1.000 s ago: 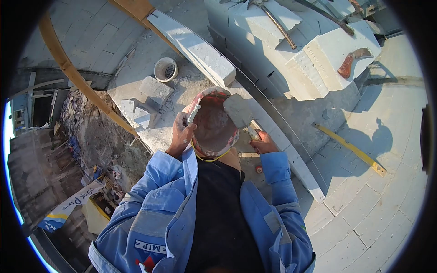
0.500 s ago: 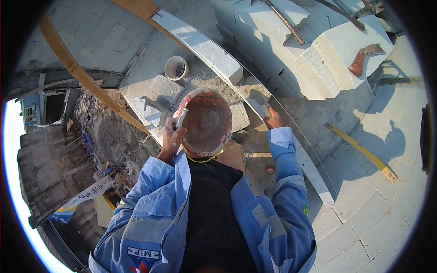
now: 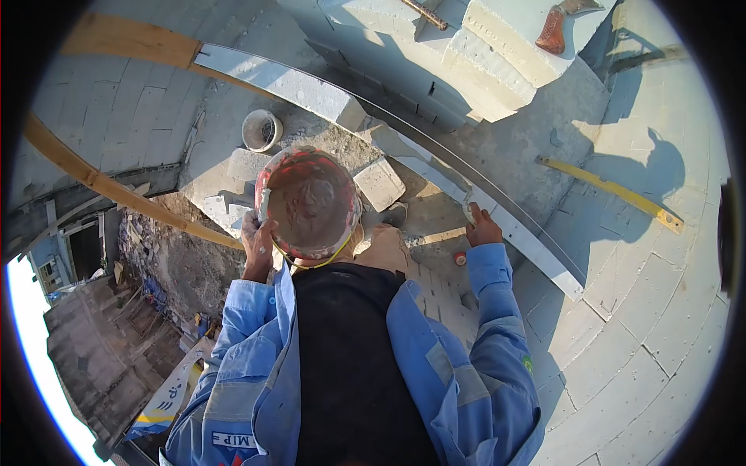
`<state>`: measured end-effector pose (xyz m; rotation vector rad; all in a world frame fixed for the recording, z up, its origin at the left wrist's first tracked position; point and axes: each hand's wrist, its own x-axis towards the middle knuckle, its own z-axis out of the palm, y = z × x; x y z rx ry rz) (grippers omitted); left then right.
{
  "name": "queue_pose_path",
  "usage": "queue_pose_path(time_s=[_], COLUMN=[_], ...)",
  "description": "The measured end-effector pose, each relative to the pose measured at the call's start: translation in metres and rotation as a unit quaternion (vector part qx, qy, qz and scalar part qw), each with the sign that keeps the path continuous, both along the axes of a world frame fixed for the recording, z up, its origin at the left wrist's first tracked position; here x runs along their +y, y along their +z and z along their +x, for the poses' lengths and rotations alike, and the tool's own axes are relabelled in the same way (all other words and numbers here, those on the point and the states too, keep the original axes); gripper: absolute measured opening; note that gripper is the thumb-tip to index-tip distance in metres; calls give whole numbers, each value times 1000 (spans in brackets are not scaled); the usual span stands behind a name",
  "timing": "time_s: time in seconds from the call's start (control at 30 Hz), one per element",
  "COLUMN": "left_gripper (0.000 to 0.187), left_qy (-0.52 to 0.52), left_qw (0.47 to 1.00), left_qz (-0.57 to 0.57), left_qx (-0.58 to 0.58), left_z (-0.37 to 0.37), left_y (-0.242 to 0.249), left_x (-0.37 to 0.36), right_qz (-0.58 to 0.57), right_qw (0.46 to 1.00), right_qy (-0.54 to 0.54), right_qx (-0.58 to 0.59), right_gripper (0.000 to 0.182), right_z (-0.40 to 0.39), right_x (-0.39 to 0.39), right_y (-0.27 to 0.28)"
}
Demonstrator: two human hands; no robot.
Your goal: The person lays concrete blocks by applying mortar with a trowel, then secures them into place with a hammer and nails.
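Observation:
My left hand (image 3: 258, 242) is closed on the near-left rim of a red bucket (image 3: 346, 175), which holds wet grey-brown mortar (image 3: 311, 203). My right hand (image 3: 483, 225) is wrapped round what looks like a trowel (image 3: 468, 205), mostly hidden by the fingers. It is over a long narrow pale ledge (image 3: 536, 256) that runs diagonally past it. Farther up the ledge lies a patch of grey mortar (image 3: 396, 146), beside a white block (image 3: 334, 102) set on the same line.
A small white bucket (image 3: 262, 130) and a loose block (image 3: 380, 185) lie beyond the red bucket. Large white blocks (image 3: 497, 66) carry a red-handled tool (image 3: 551, 31). A yellow level (image 3: 614, 190) lies at right. A curved-looking wooden beam (image 3: 116, 186) crosses the left side.
My right hand has moved nearer along the ledge, away from the white block, with the tool in it. The view has shifted; my left hand still holds the red bucket's rim.

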<state>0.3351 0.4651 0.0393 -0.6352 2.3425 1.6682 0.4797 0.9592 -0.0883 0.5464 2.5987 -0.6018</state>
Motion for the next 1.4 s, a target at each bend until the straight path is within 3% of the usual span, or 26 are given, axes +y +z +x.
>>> queue_pose_path(time_s=[0.17,0.3,0.37,0.4,0.47,0.6,0.67,0.7,0.87,1.03,1.13,1.27,1.3,1.4], left_gripper=[27,31,31,32,30,27,26,25,24,23,23,22,22,21], left_qy=[-1,0,-11,-20,-11,-11,-23,-12,17,23,13,21,27,5], left_qw=[1000,1000,1000,1000,1000,1000,999,1000,999,999,997,996,996,997], left_qz=[30,22,10,-6,-1,-10,-39,-22,-42,-32,-43,-65,-53,-66], left_qx=[-9,-20,-12,-5,-9,17,-5,-1,-10,-37,-55,-61,-63,-49], left_z=[-8,-10,-10,-10,-9,-6,-4,-1,15,24,25,20,21,20], left_y=[12,6,0,1,2,-5,-14,-13,-4,-5,-1,6,6,-7], left_x=[11,9,10,12,14,7,-6,-8,-16,-21,-21,-12,-11,-17], right_qz=[3,-15,-114,-116,-243,-266,-130,-140,-127,-165,-188,-283,-269,-182], right_qw=[997,991,976,976,950,950,982,982,982,985,980,954,959,981], right_qy=[-64,-123,-184,-182,-172,-97,-90,-103,-51,-34,-56,-91,-88,-14], right_qx=[37,42,17,19,99,131,100,76,131,33,-17,-23,-24,59], right_gripper=[59,59,60,60,59,62,64,66,67,67,64,60,59,62], right_z=[62,66,38,26,-5,-82,-115,-134,-187,-230,-243,-244,-243,-230], right_x=[12,-7,-15,-14,-19,-26,-31,-36,-25,-17,-20,-26,-30,-27], right_y=[-11,-5,-5,-15,-40,-63,-58,-36,-65,-71,-106,-83,-54,-54])
